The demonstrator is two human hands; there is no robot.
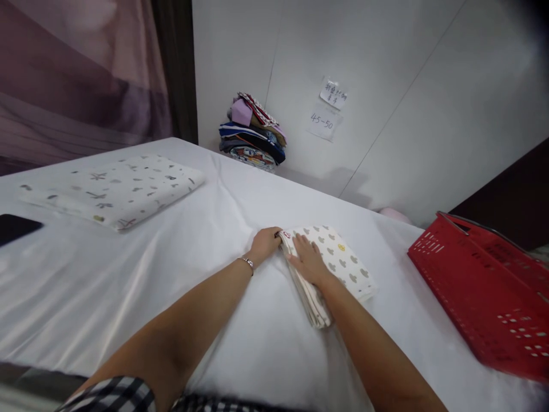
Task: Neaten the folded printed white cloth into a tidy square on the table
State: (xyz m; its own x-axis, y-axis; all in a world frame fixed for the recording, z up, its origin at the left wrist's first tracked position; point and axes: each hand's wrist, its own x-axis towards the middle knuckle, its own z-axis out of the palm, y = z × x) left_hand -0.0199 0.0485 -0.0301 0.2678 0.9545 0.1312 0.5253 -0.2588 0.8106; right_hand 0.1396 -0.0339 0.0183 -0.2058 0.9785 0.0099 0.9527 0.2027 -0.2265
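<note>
A folded white cloth (343,257) with grey mushroom-like prints and a yellow flower lies on the white-covered table (240,320), its stacked layers showing along the near left edge. At its far left corner, my left hand (265,243) is closed around the edge, the fingertips partly hidden. My right hand (309,260) rests flat on top of the cloth with its fingers stretched out. On the left of the table lies another folded white cloth (141,186), printed with small dark and coloured shapes, apart from both hands.
A red plastic basket (484,286) stands at the table's right side. Beyond the far edge is a pile of folded fabrics (253,134) against the wall. A dark flat object (17,229) lies at the left edge. Paper notes (323,121) hang on the wall.
</note>
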